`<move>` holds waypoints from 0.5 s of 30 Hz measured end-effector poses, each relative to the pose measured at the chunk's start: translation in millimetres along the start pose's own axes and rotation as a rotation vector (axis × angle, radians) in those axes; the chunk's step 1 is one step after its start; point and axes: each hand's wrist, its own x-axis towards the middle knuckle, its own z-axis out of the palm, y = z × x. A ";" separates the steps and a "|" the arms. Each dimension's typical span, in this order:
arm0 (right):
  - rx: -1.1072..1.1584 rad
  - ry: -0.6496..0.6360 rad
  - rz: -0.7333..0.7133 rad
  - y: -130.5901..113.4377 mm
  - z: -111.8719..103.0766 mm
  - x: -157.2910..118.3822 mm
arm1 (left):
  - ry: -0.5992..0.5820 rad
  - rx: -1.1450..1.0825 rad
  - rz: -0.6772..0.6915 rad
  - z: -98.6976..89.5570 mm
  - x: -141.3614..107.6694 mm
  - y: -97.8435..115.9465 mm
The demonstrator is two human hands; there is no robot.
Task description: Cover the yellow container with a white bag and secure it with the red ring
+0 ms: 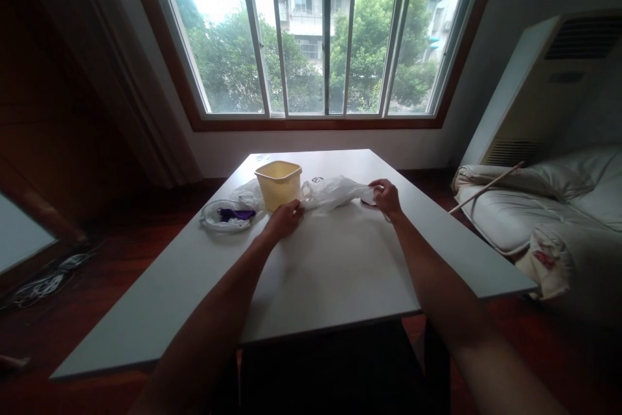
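Note:
A crumpled white plastic bag (335, 193) is stretched sideways between my two hands, just above the white table. My left hand (286, 218) pinches its left end, close to the front of a yellow plastic bin (279, 186). At the bag's other end, my right hand (386, 197) grips the plastic with bent fingers. A small dark red-rimmed item (368, 203) shows partly beneath the right hand; its kind is unclear. Left of the bin, a clear plastic bag (228, 224) lies open with purple cloth (237, 214) in it.
The white table (330, 272) narrows toward a window (315, 46) in the far wall. A small black item (317, 179) lies behind the bag. To the right are a pale sofa (510, 208) with a stick (486, 188) across it and a standing air conditioner (539, 85). Cables (48, 285) lie on the floor at left.

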 end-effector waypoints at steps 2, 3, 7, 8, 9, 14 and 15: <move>-0.024 0.048 -0.035 5.6 0.6 1.3 | 0.178 -0.002 -0.092 -5.8 4.5 -11.5; -0.035 0.005 -0.049 7.6 1.3 1.3 | 0.243 0.003 -0.114 -9.4 5.5 -16.2; -0.086 -0.375 -0.084 5.6 3.0 -1.2 | 0.373 0.095 -0.082 -28.2 1.3 -18.3; -0.087 -0.414 -0.092 2.8 2.8 -2.1 | 0.397 0.126 -0.055 -32.6 -1.1 -13.9; -0.082 -0.422 -0.103 -0.3 2.6 -2.9 | 0.416 0.147 -0.019 -36.0 -3.6 -7.7; -0.145 -0.295 -0.146 -8.1 9.5 -8.0 | 0.344 0.147 0.228 -26.4 -12.8 31.1; -0.182 -0.271 -0.151 -7.4 13.4 -9.4 | 0.308 0.164 0.269 -20.0 -13.6 37.2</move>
